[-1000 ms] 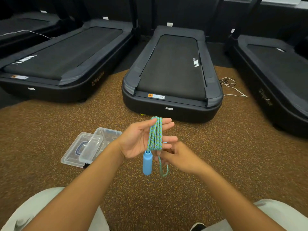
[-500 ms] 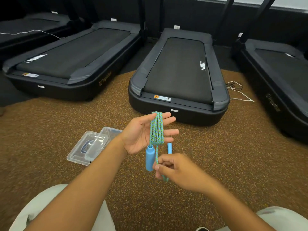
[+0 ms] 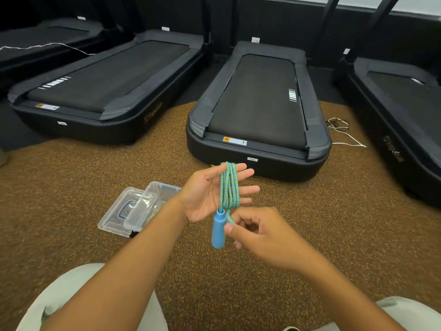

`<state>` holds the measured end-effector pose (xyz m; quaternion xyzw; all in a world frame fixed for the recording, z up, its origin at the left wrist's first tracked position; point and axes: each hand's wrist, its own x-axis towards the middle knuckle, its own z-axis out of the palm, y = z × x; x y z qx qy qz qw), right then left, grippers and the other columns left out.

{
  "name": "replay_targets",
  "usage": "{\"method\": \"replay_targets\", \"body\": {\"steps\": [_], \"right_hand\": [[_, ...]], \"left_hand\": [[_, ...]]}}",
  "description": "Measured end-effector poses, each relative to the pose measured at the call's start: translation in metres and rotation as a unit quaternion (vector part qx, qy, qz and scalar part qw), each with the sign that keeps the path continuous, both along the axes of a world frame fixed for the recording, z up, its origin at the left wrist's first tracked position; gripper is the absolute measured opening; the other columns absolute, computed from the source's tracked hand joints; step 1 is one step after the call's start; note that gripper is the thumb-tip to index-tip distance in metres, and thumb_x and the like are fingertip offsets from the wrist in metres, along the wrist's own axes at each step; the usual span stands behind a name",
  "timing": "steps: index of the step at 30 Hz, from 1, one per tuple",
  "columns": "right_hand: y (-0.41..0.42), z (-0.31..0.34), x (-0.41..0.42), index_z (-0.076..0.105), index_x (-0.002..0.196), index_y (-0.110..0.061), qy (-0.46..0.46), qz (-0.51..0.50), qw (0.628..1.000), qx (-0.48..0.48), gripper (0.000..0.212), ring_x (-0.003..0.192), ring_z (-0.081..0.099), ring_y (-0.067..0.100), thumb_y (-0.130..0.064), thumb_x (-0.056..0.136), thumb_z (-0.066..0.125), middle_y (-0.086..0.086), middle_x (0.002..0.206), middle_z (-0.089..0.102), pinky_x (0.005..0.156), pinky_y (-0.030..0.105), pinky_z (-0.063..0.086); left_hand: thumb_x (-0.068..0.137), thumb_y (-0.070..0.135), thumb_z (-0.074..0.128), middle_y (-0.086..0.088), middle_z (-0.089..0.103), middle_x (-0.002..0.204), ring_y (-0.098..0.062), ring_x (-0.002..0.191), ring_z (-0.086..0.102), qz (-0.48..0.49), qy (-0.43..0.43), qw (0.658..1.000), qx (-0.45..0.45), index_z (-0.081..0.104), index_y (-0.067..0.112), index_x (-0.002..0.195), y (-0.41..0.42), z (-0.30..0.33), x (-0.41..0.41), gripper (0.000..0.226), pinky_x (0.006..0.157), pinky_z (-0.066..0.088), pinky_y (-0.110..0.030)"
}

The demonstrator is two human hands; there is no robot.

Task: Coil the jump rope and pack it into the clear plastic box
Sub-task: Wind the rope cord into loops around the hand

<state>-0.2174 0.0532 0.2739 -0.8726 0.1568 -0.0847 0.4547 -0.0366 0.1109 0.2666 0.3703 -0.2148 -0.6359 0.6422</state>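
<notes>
Rope (image 3: 229, 187) coils around flat left hand (image 3: 205, 194)

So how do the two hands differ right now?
The left hand is open, palm up and fingers spread, with the rope looped over them; the right hand is curled, pinching the rope's loose end. The left hand sits higher and sharp; the right hand is lower and motion-blurred. Both are bare and touch the rope.

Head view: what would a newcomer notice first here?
The blue-green rope, looped over the open left hand at centre, a blue handle hanging below. The right hand pinches the loose end. Left on the carpet lies the clear box; black treadmills stand behind.
</notes>
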Motion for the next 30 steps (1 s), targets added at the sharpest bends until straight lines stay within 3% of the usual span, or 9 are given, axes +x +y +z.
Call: {"method": "replay_targets", "body": {"steps": [3, 6, 10, 14, 17, 19, 23, 30], "right_hand": [[-0.003, 0.012, 0.000, 0.072, 0.083, -0.018, -0.042, -0.003, 0.999, -0.011, 0.022, 0.062, 0.059, 0.033, -0.036, 0.094, 0.068, 0.011, 0.067, 0.066, 0.061, 0.048, 0.052], [-0.010, 0.023, 0.000, 0.073, 0.083, -0.021, -0.055, -0.005, 0.997, -0.058, 0.014, 0.060, 0.051, 0.028, -0.031, 0.092, 0.071, 0.009, 0.065, 0.062, 0.060, 0.043, 0.044], [-0.022, 0.033, 0.001, 0.074, 0.082, -0.024, -0.052, -0.019, 0.994, -0.097, 0.009, 0.056, 0.049, 0.020, -0.028, 0.090, 0.076, 0.004, 0.064, 0.064, 0.056, 0.035, 0.041], [-0.028, 0.039, 0.000, 0.077, 0.084, -0.023, -0.050, -0.037, 0.993, -0.097, 0.006, 0.057, 0.062, 0.013, -0.022, 0.089, 0.079, -0.002, 0.067, 0.070, 0.058, 0.032, 0.056], [-0.032, 0.041, -0.002, 0.078, 0.084, -0.022, -0.053, -0.045, 0.991, -0.110, 0.005, 0.055, 0.056, 0.001, -0.019, 0.087, 0.081, -0.010, 0.062, 0.066, 0.054, 0.009, 0.042], [-0.036, 0.042, -0.002, 0.079, 0.085, -0.023, -0.046, -0.049, 0.988, -0.138, 0.003, 0.059, 0.055, 0.000, -0.023, 0.087, 0.081, -0.011, 0.065, 0.067, 0.057, 0.010, 0.039], [-0.044, 0.040, -0.003, 0.079, 0.088, -0.027, -0.040, -0.051, 0.988, -0.143, 0.001, 0.071, 0.064, 0.008, -0.027, 0.088, 0.080, -0.009, 0.075, 0.074, 0.062, 0.014, 0.045], [-0.056, 0.036, -0.003, 0.079, 0.089, -0.023, -0.028, -0.060, 0.991, -0.113, 0.003, 0.064, 0.063, -0.003, -0.023, 0.087, 0.082, -0.005, 0.075, 0.074, 0.061, 0.008, 0.046]], "left_hand": [[0.107, 0.033, 0.032, -0.011, 0.058, 0.147, -0.043, 0.129, 0.058, 0.000, 0.002, 1.000, 0.005, 0.045, 0.006, 0.148, 0.000, -0.001, -0.001, 0.051, 0.108, 0.045, -0.056], [0.107, 0.032, 0.033, -0.012, 0.060, 0.145, -0.037, 0.126, 0.062, 0.001, -0.005, 1.000, 0.018, 0.048, 0.005, 0.145, -0.001, -0.002, -0.003, 0.049, 0.105, 0.050, -0.052], [0.105, 0.030, 0.035, -0.014, 0.069, 0.130, -0.023, 0.100, 0.073, -0.006, -0.008, 0.999, 0.030, 0.054, 0.003, 0.139, -0.001, -0.006, -0.009, 0.048, 0.083, 0.061, -0.036], [0.102, 0.031, 0.039, -0.015, 0.074, 0.101, -0.021, 0.080, 0.074, -0.045, -0.012, 0.998, 0.043, 0.064, 0.000, 0.118, -0.001, -0.011, -0.018, 0.043, 0.071, 0.062, -0.036], [0.100, 0.033, 0.044, -0.020, 0.070, 0.115, -0.030, 0.096, 0.073, -0.079, -0.016, 0.996, 0.039, 0.064, -0.002, 0.123, -0.001, -0.011, -0.022, 0.047, 0.095, 0.056, -0.054], [0.102, 0.034, 0.042, -0.024, 0.065, 0.125, -0.040, 0.110, 0.068, -0.105, -0.019, 0.994, 0.037, 0.058, -0.003, 0.134, 0.001, -0.011, -0.022, 0.052, 0.105, 0.045, -0.061], [0.105, 0.038, 0.036, -0.028, 0.057, 0.136, -0.050, 0.131, 0.050, -0.162, -0.039, 0.986, 0.032, 0.045, 0.000, 0.148, 0.000, -0.015, -0.021, 0.058, 0.109, 0.040, -0.061], [0.097, 0.041, 0.046, -0.019, 0.057, 0.143, -0.047, 0.128, 0.055, -0.199, -0.022, 0.980, 0.013, 0.054, 0.008, 0.143, 0.000, -0.015, -0.022, 0.058, 0.108, 0.044, -0.059]]}}
